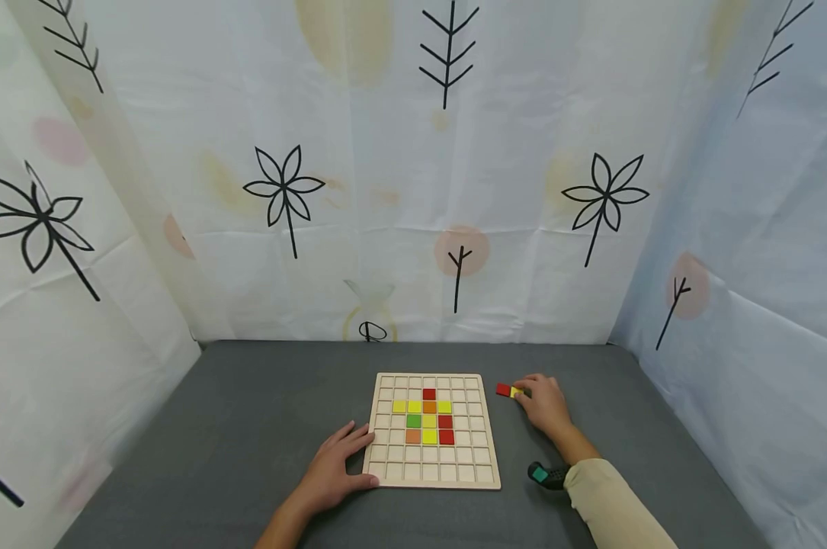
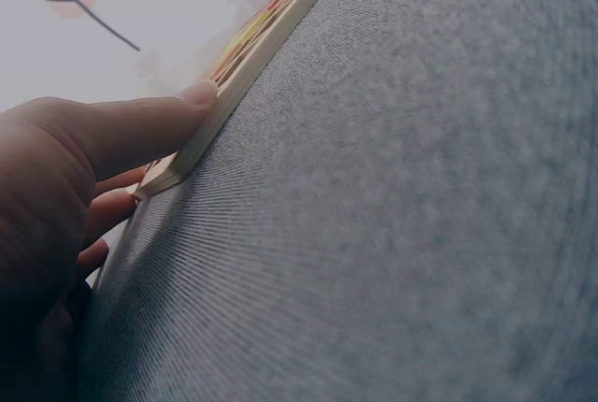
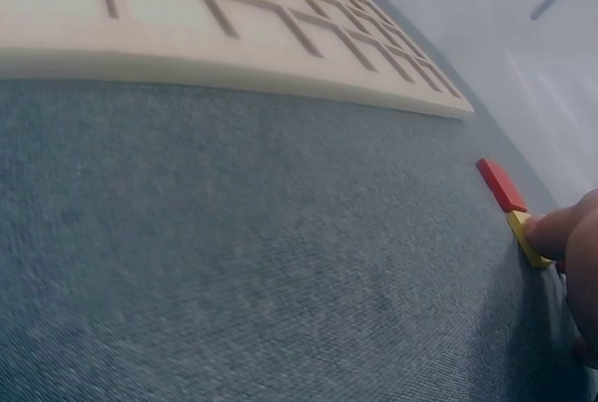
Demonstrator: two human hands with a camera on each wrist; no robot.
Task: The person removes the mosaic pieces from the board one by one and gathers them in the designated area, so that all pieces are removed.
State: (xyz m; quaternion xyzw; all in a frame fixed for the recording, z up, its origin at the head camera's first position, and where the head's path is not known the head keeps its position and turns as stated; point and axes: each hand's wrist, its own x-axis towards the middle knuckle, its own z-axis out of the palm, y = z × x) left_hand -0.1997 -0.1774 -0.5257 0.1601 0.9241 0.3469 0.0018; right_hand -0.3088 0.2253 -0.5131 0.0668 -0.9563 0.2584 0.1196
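A square wooden grid board (image 1: 431,474) lies on the grey table, with several coloured tiles in its middle and upper cells. My left hand (image 1: 332,469) rests against the board's left side, thumb at its near left corner. In the left wrist view the left hand (image 2: 93,159) has its thumb against the board's edge (image 2: 245,79), fingers extended. Right of the board, my right hand (image 1: 546,408) pinches a yellow tile (image 1: 515,393) between thumb and fingers, partly hidden. A red tile (image 1: 503,390) touches it on the left. The right wrist view shows the yellow tile (image 3: 525,236) low on the table.
A black wristband with a green patch (image 1: 540,474) is at my right wrist, beside the beige sleeve (image 1: 612,499). Grey tabletop (image 1: 269,396) surrounds the board. Pale printed cloth (image 1: 386,290) hangs behind the table and at both sides.
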